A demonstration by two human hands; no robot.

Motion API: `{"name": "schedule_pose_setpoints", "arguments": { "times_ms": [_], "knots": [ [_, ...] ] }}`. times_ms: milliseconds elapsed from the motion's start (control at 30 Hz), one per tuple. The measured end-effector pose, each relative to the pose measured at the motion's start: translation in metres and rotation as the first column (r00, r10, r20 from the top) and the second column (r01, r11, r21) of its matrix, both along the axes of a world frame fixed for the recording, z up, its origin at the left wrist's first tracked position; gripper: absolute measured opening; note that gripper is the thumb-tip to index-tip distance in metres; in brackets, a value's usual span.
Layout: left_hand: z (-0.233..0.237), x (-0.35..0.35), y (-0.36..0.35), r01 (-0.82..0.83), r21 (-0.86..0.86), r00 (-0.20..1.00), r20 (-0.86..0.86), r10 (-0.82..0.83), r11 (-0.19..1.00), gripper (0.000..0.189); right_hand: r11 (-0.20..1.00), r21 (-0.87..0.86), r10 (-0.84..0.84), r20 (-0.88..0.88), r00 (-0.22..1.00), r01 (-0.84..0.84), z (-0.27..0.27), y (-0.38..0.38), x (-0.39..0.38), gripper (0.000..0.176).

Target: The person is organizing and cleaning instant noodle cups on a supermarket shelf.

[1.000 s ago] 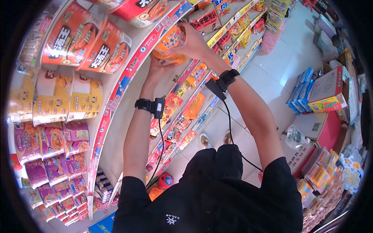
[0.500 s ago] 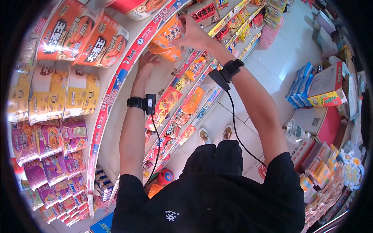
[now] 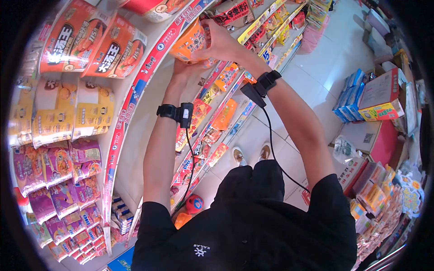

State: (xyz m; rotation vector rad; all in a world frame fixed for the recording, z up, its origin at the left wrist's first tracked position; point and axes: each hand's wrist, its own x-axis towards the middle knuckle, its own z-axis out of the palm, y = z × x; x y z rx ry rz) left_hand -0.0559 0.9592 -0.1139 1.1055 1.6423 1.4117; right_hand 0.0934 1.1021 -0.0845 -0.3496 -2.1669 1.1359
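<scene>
1. Orange packet [image 3: 192, 41] held up at the front edge of the upper shelf [image 3: 144, 83], just beside the red noodle bowls [image 3: 90, 45].
2. Right hand [image 3: 224, 45]: fingers clamped round the packet's right side.
3. Left hand [image 3: 183, 70]: pressed against the packet's underside; fingers mostly hidden behind it, cannot tell the grip.
4. Black wrist bands [image 3: 174, 113] with cables on both wrists.
</scene>
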Motion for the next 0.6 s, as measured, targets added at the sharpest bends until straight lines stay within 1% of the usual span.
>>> {"name": "schedule_pose_setpoints", "arguments": {
  "times_ms": [67, 133, 267, 333, 467, 567, 600],
  "knots": [
    [0.000, 0.004, 0.000, -0.007, 0.008, 1.000, 0.020, 0.007, 1.000, 0.095, 0.999, -0.028, 0.023, -0.002, 1.000, -0.023, -0.004, 0.004, -0.001, 0.109],
    [-0.005, 0.005, 0.001, -0.075, 0.089, 0.994, 0.084, 0.067, 0.993, 0.096, 0.993, -0.089, 0.058, -0.201, 0.978, -0.077, -0.016, 0.012, -0.011, 0.102],
    [0.002, 0.007, 0.001, -0.024, 0.052, 1.000, 0.017, 0.024, 0.998, 0.097, 0.998, -0.055, 0.004, -0.217, 0.976, -0.016, -0.019, 0.008, -0.009, 0.100],
    [0.000, 0.006, 0.001, -0.099, 0.030, 0.994, -0.041, 0.100, 0.995, 0.098, 0.998, -0.013, -0.068, -0.187, 0.980, 0.067, -0.013, 0.003, -0.005, 0.104],
    [0.004, 0.007, 0.001, -0.075, 0.016, 0.997, -0.024, 0.076, 0.997, 0.099, 0.997, -0.016, -0.079, -0.177, 0.981, 0.078, -0.016, 0.001, -0.006, 0.105],
    [-0.004, 0.003, -0.002, -0.071, 0.001, 0.997, -0.042, 0.071, 0.997, 0.100, 0.999, -0.043, -0.035, -0.161, 0.986, 0.028, -0.012, -0.004, 0.002, 0.103],
    [-0.012, 0.001, -0.006, -0.085, 0.048, 0.992, -0.090, 0.089, 0.995, 0.097, 0.997, -0.050, -0.066, -0.190, 0.979, 0.058, -0.010, -0.009, 0.013, 0.097]
  ]
}}
